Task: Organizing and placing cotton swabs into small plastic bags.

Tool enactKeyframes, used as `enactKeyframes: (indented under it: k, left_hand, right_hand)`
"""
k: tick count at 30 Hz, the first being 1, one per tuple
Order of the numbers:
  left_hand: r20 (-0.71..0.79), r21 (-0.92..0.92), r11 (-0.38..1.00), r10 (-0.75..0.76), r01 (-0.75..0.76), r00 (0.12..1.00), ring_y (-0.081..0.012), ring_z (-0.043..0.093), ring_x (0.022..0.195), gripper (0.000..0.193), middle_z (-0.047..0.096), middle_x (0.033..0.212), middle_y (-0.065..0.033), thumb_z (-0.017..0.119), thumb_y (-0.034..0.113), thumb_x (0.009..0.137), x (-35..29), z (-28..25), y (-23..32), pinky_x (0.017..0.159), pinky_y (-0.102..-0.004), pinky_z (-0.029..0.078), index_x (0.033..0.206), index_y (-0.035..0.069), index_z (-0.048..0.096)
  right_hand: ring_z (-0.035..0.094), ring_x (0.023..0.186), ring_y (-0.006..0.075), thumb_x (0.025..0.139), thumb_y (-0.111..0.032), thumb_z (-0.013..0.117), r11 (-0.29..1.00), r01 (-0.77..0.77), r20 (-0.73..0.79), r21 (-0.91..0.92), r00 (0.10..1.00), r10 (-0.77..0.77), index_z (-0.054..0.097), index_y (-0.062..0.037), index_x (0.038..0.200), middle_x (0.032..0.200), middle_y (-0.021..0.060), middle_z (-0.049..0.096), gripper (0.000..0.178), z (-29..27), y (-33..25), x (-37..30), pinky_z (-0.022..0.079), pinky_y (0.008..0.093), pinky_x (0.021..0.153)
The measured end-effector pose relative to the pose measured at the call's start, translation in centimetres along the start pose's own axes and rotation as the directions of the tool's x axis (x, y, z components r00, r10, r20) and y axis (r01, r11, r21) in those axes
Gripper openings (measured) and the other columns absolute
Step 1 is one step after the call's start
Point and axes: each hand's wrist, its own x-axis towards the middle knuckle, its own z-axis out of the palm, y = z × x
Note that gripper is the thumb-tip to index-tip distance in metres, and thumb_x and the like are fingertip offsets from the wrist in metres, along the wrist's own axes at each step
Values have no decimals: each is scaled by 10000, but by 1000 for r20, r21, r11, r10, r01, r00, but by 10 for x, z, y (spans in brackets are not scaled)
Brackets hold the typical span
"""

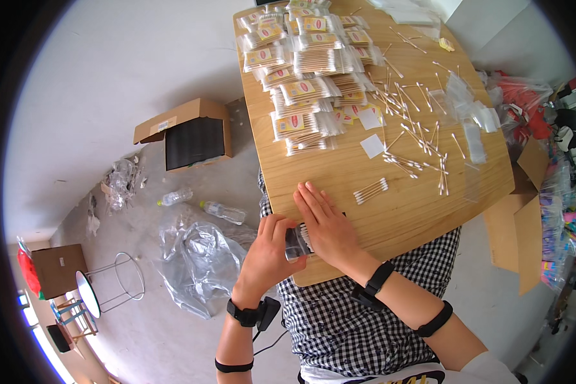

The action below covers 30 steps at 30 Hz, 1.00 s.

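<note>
At the table's near left corner, my left hand (267, 256) curls its fingers and thumb around the end of a small dark, partly see-through pack (294, 244). White tips of cotton swabs (306, 238) show at its edge, between my two hands. My right hand (326, 227) lies flat over the rest of it, fingers stretched out and pointing away; what is under the palm is hidden. A small row of loose cotton swabs (370, 191) rests on the wood to the right of my right hand.
Filled swab packs (313, 61) are stacked across the far left of the wooden table (422, 214). Loose swabs (422, 137), white paper squares (372, 146) and clear bags (473, 141) lie to the right. Cardboard boxes (201, 131), plastic bottles (224, 212) and a stool (89, 294) stand around the floor.
</note>
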Motion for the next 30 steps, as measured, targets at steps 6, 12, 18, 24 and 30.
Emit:
enactKeyframes:
  k: [6, 12, 18, 24, 30]
  left_hand:
    - [7, 17, 1000, 8, -8, 1000, -347, 533, 1088, 616, 523, 1122, -147, 835, 88, 600, 2, -1, 1, 883, -398, 522, 1130, 3, 534]
    - [-23, 64, 997, 37, -35, 999, -340, 536, 1088, 624, 537, 1139, -135, 868, 111, 587, -1, -3, -2, 902, -409, 508, 1130, 24, 572]
    - [-86, 42, 999, 30, -26, 996, -359, 516, 1139, 628, 533, 1230, -123, 892, 128, 571, -5, 1, -6, 966, -456, 472, 1127, 61, 608]
    - [-114, 19, 999, 39, -37, 993, -370, 499, 1194, 643, 515, 1313, -130, 896, 111, 561, -8, 5, -12, 992, -459, 460, 1135, 59, 611]
    - [-127, -32, 999, 9, -13, 992, -370, 487, 1223, 676, 506, 1357, -126, 894, 91, 538, -8, 4, -11, 1009, -458, 454, 1151, 55, 613]
  right_hand:
    - [351, 1430, 296, 921, -98, 503, 998, -11, -13, 68, 1000, 12, 376, 42, 1435, 1511, 193, 385, 547, 5, -9, 10, 317, 430, 1174]
    - [376, 1416, 301, 933, -148, 472, 999, -15, -51, 28, 999, 16, 394, 66, 1411, 1488, 206, 412, 529, 10, -9, 9, 318, 418, 1171]
    - [374, 1416, 306, 927, -140, 490, 999, -25, -56, 25, 998, 26, 394, 72, 1410, 1485, 216, 411, 537, 11, -10, 7, 319, 422, 1171]
    - [378, 1413, 308, 919, -128, 505, 998, -48, -73, 49, 996, 51, 400, 77, 1405, 1478, 218, 419, 538, 12, -17, 7, 323, 422, 1169]
    - [363, 1424, 292, 913, -131, 512, 998, -56, -75, 39, 995, 59, 420, 77, 1395, 1482, 208, 417, 532, 12, -16, 6, 310, 413, 1178]
